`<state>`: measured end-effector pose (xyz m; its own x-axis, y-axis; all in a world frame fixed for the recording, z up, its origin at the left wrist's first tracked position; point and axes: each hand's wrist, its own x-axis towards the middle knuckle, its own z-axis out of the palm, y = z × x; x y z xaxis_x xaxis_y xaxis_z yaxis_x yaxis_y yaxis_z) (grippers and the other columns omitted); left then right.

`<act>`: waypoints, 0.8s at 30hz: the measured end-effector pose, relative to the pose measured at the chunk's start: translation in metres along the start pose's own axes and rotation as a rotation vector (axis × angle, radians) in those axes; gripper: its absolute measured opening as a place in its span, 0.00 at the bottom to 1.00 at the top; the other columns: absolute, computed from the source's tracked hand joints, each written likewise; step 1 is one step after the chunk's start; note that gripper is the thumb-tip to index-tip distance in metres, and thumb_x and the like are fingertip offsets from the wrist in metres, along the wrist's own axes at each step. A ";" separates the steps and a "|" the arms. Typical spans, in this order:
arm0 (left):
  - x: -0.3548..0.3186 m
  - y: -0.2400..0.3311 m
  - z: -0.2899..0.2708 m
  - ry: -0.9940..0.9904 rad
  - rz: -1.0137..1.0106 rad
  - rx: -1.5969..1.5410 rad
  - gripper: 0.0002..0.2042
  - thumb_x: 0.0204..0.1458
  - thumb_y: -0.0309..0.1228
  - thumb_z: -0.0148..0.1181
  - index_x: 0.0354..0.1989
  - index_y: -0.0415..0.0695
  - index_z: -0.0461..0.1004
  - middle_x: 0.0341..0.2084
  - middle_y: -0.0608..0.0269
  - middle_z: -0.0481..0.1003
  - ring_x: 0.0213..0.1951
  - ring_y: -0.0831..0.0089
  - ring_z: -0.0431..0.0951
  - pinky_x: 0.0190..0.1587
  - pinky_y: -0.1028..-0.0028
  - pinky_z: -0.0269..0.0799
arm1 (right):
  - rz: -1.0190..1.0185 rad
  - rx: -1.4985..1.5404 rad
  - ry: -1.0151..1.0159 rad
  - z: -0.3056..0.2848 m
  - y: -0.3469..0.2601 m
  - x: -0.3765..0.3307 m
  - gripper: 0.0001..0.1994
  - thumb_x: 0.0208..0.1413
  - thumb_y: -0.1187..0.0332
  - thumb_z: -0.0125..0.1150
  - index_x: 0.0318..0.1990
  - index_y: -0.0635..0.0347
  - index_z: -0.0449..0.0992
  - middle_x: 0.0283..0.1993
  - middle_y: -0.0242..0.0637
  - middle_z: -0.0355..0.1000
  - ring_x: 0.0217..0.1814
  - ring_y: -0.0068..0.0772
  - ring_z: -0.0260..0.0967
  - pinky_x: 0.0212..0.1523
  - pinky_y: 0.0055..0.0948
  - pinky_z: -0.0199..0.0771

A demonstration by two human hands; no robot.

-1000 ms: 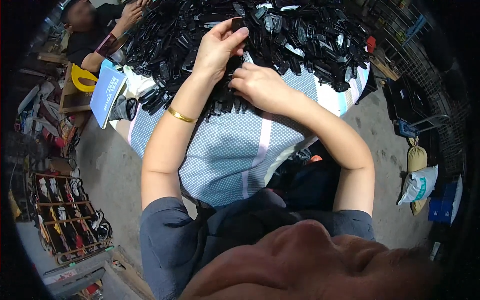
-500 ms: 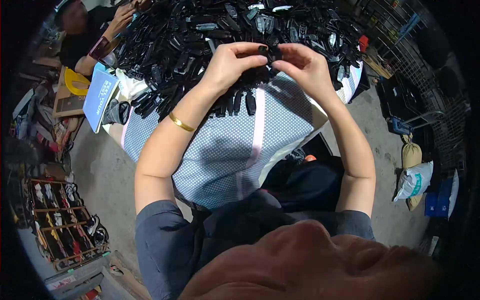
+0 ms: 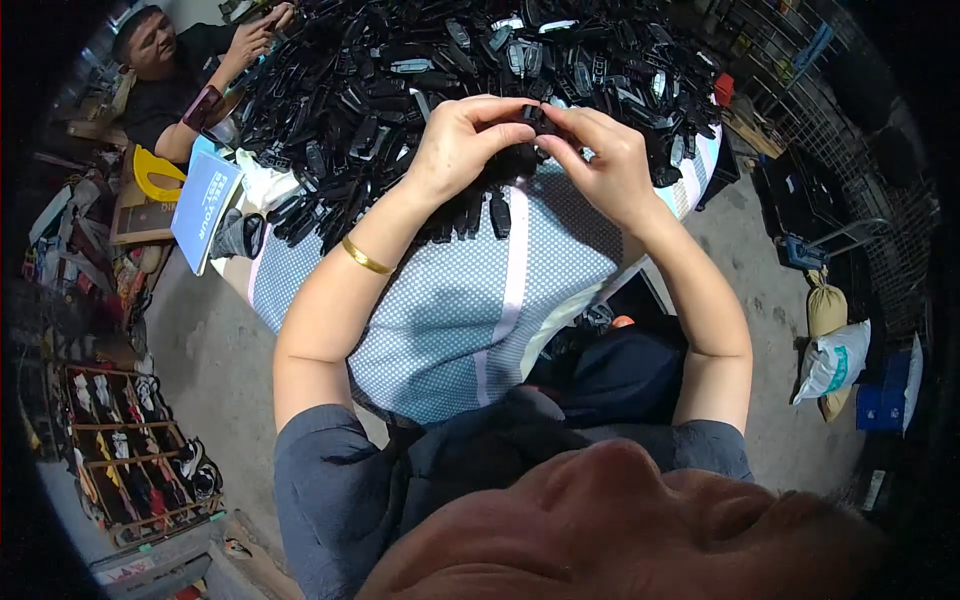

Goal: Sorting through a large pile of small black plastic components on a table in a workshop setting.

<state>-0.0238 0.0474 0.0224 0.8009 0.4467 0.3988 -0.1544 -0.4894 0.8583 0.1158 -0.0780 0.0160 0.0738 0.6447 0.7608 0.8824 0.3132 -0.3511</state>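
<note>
Over the near edge of a big heap of black plastic pieces [image 3: 370,130], my two hands meet fingertip to fingertip. My left hand [image 3: 455,145], with a gold bangle on its wrist, pinches a small black plastic piece [image 3: 538,122] between thumb and forefinger. From the other side, the thumb and forefinger of my right hand [image 3: 608,165] close on the same spot. Fingers cover much of the piece, and I cannot tell whether it is one part or two pressed together. Many pieces in the heap are long and rounded, like key fob shells.
A patterned blue-white cloth [image 3: 440,330] lies under the heap. At its left are a blue box [image 3: 205,205] and a dark roll [image 3: 240,233]. Another person [image 3: 185,90] works at the far left. A rack [image 3: 130,450] stands lower left; sacks [image 3: 832,360] sit at right.
My right hand has moved left, closing the gap to my left hand. The dark parts at their fingertips, apart before, are now together. The whole view has shifted slightly.
</note>
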 end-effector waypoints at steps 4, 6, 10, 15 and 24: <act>-0.003 0.004 0.007 0.003 -0.053 -0.127 0.15 0.48 0.26 0.57 0.45 0.37 0.72 0.38 0.60 0.75 0.39 0.78 0.74 0.44 0.80 0.69 | -0.045 -0.083 0.021 0.001 -0.002 -0.001 0.15 0.42 0.73 0.65 0.40 0.65 0.74 0.33 0.41 0.73 0.29 0.30 0.73 0.28 0.22 0.73; -0.006 0.009 0.016 0.066 -0.140 -0.099 0.16 0.49 0.26 0.57 0.47 0.37 0.71 0.38 0.60 0.75 0.39 0.79 0.73 0.44 0.80 0.69 | -0.079 -0.153 0.030 0.005 0.000 -0.003 0.15 0.41 0.73 0.66 0.39 0.65 0.74 0.33 0.40 0.72 0.28 0.31 0.72 0.28 0.22 0.73; -0.007 0.003 0.018 0.073 -0.120 -0.210 0.14 0.53 0.27 0.52 0.47 0.36 0.70 0.39 0.59 0.75 0.40 0.79 0.73 0.44 0.81 0.68 | -0.069 -0.122 0.066 0.012 0.001 -0.005 0.14 0.42 0.70 0.66 0.37 0.65 0.73 0.33 0.40 0.72 0.31 0.32 0.72 0.31 0.24 0.72; -0.004 0.008 0.010 -0.005 -0.033 -0.239 0.13 0.53 0.26 0.51 0.45 0.37 0.72 0.39 0.60 0.75 0.41 0.76 0.73 0.47 0.78 0.66 | 0.394 0.215 -0.174 0.007 0.001 -0.002 0.13 0.47 0.66 0.63 0.36 0.68 0.73 0.28 0.34 0.71 0.29 0.18 0.66 0.29 0.20 0.66; 0.000 0.007 -0.006 -0.337 -0.153 -0.260 0.14 0.51 0.29 0.55 0.45 0.37 0.72 0.40 0.60 0.74 0.43 0.74 0.72 0.49 0.74 0.65 | 0.599 0.427 -0.471 -0.010 0.000 -0.008 0.14 0.44 0.61 0.66 0.21 0.63 0.74 0.14 0.20 0.61 0.18 0.11 0.52 0.17 0.18 0.49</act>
<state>-0.0281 0.0491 0.0304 0.9627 0.2096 0.1709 -0.1257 -0.2129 0.9690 0.1193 -0.0905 0.0151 0.1873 0.9760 0.1111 0.5001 0.0026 -0.8659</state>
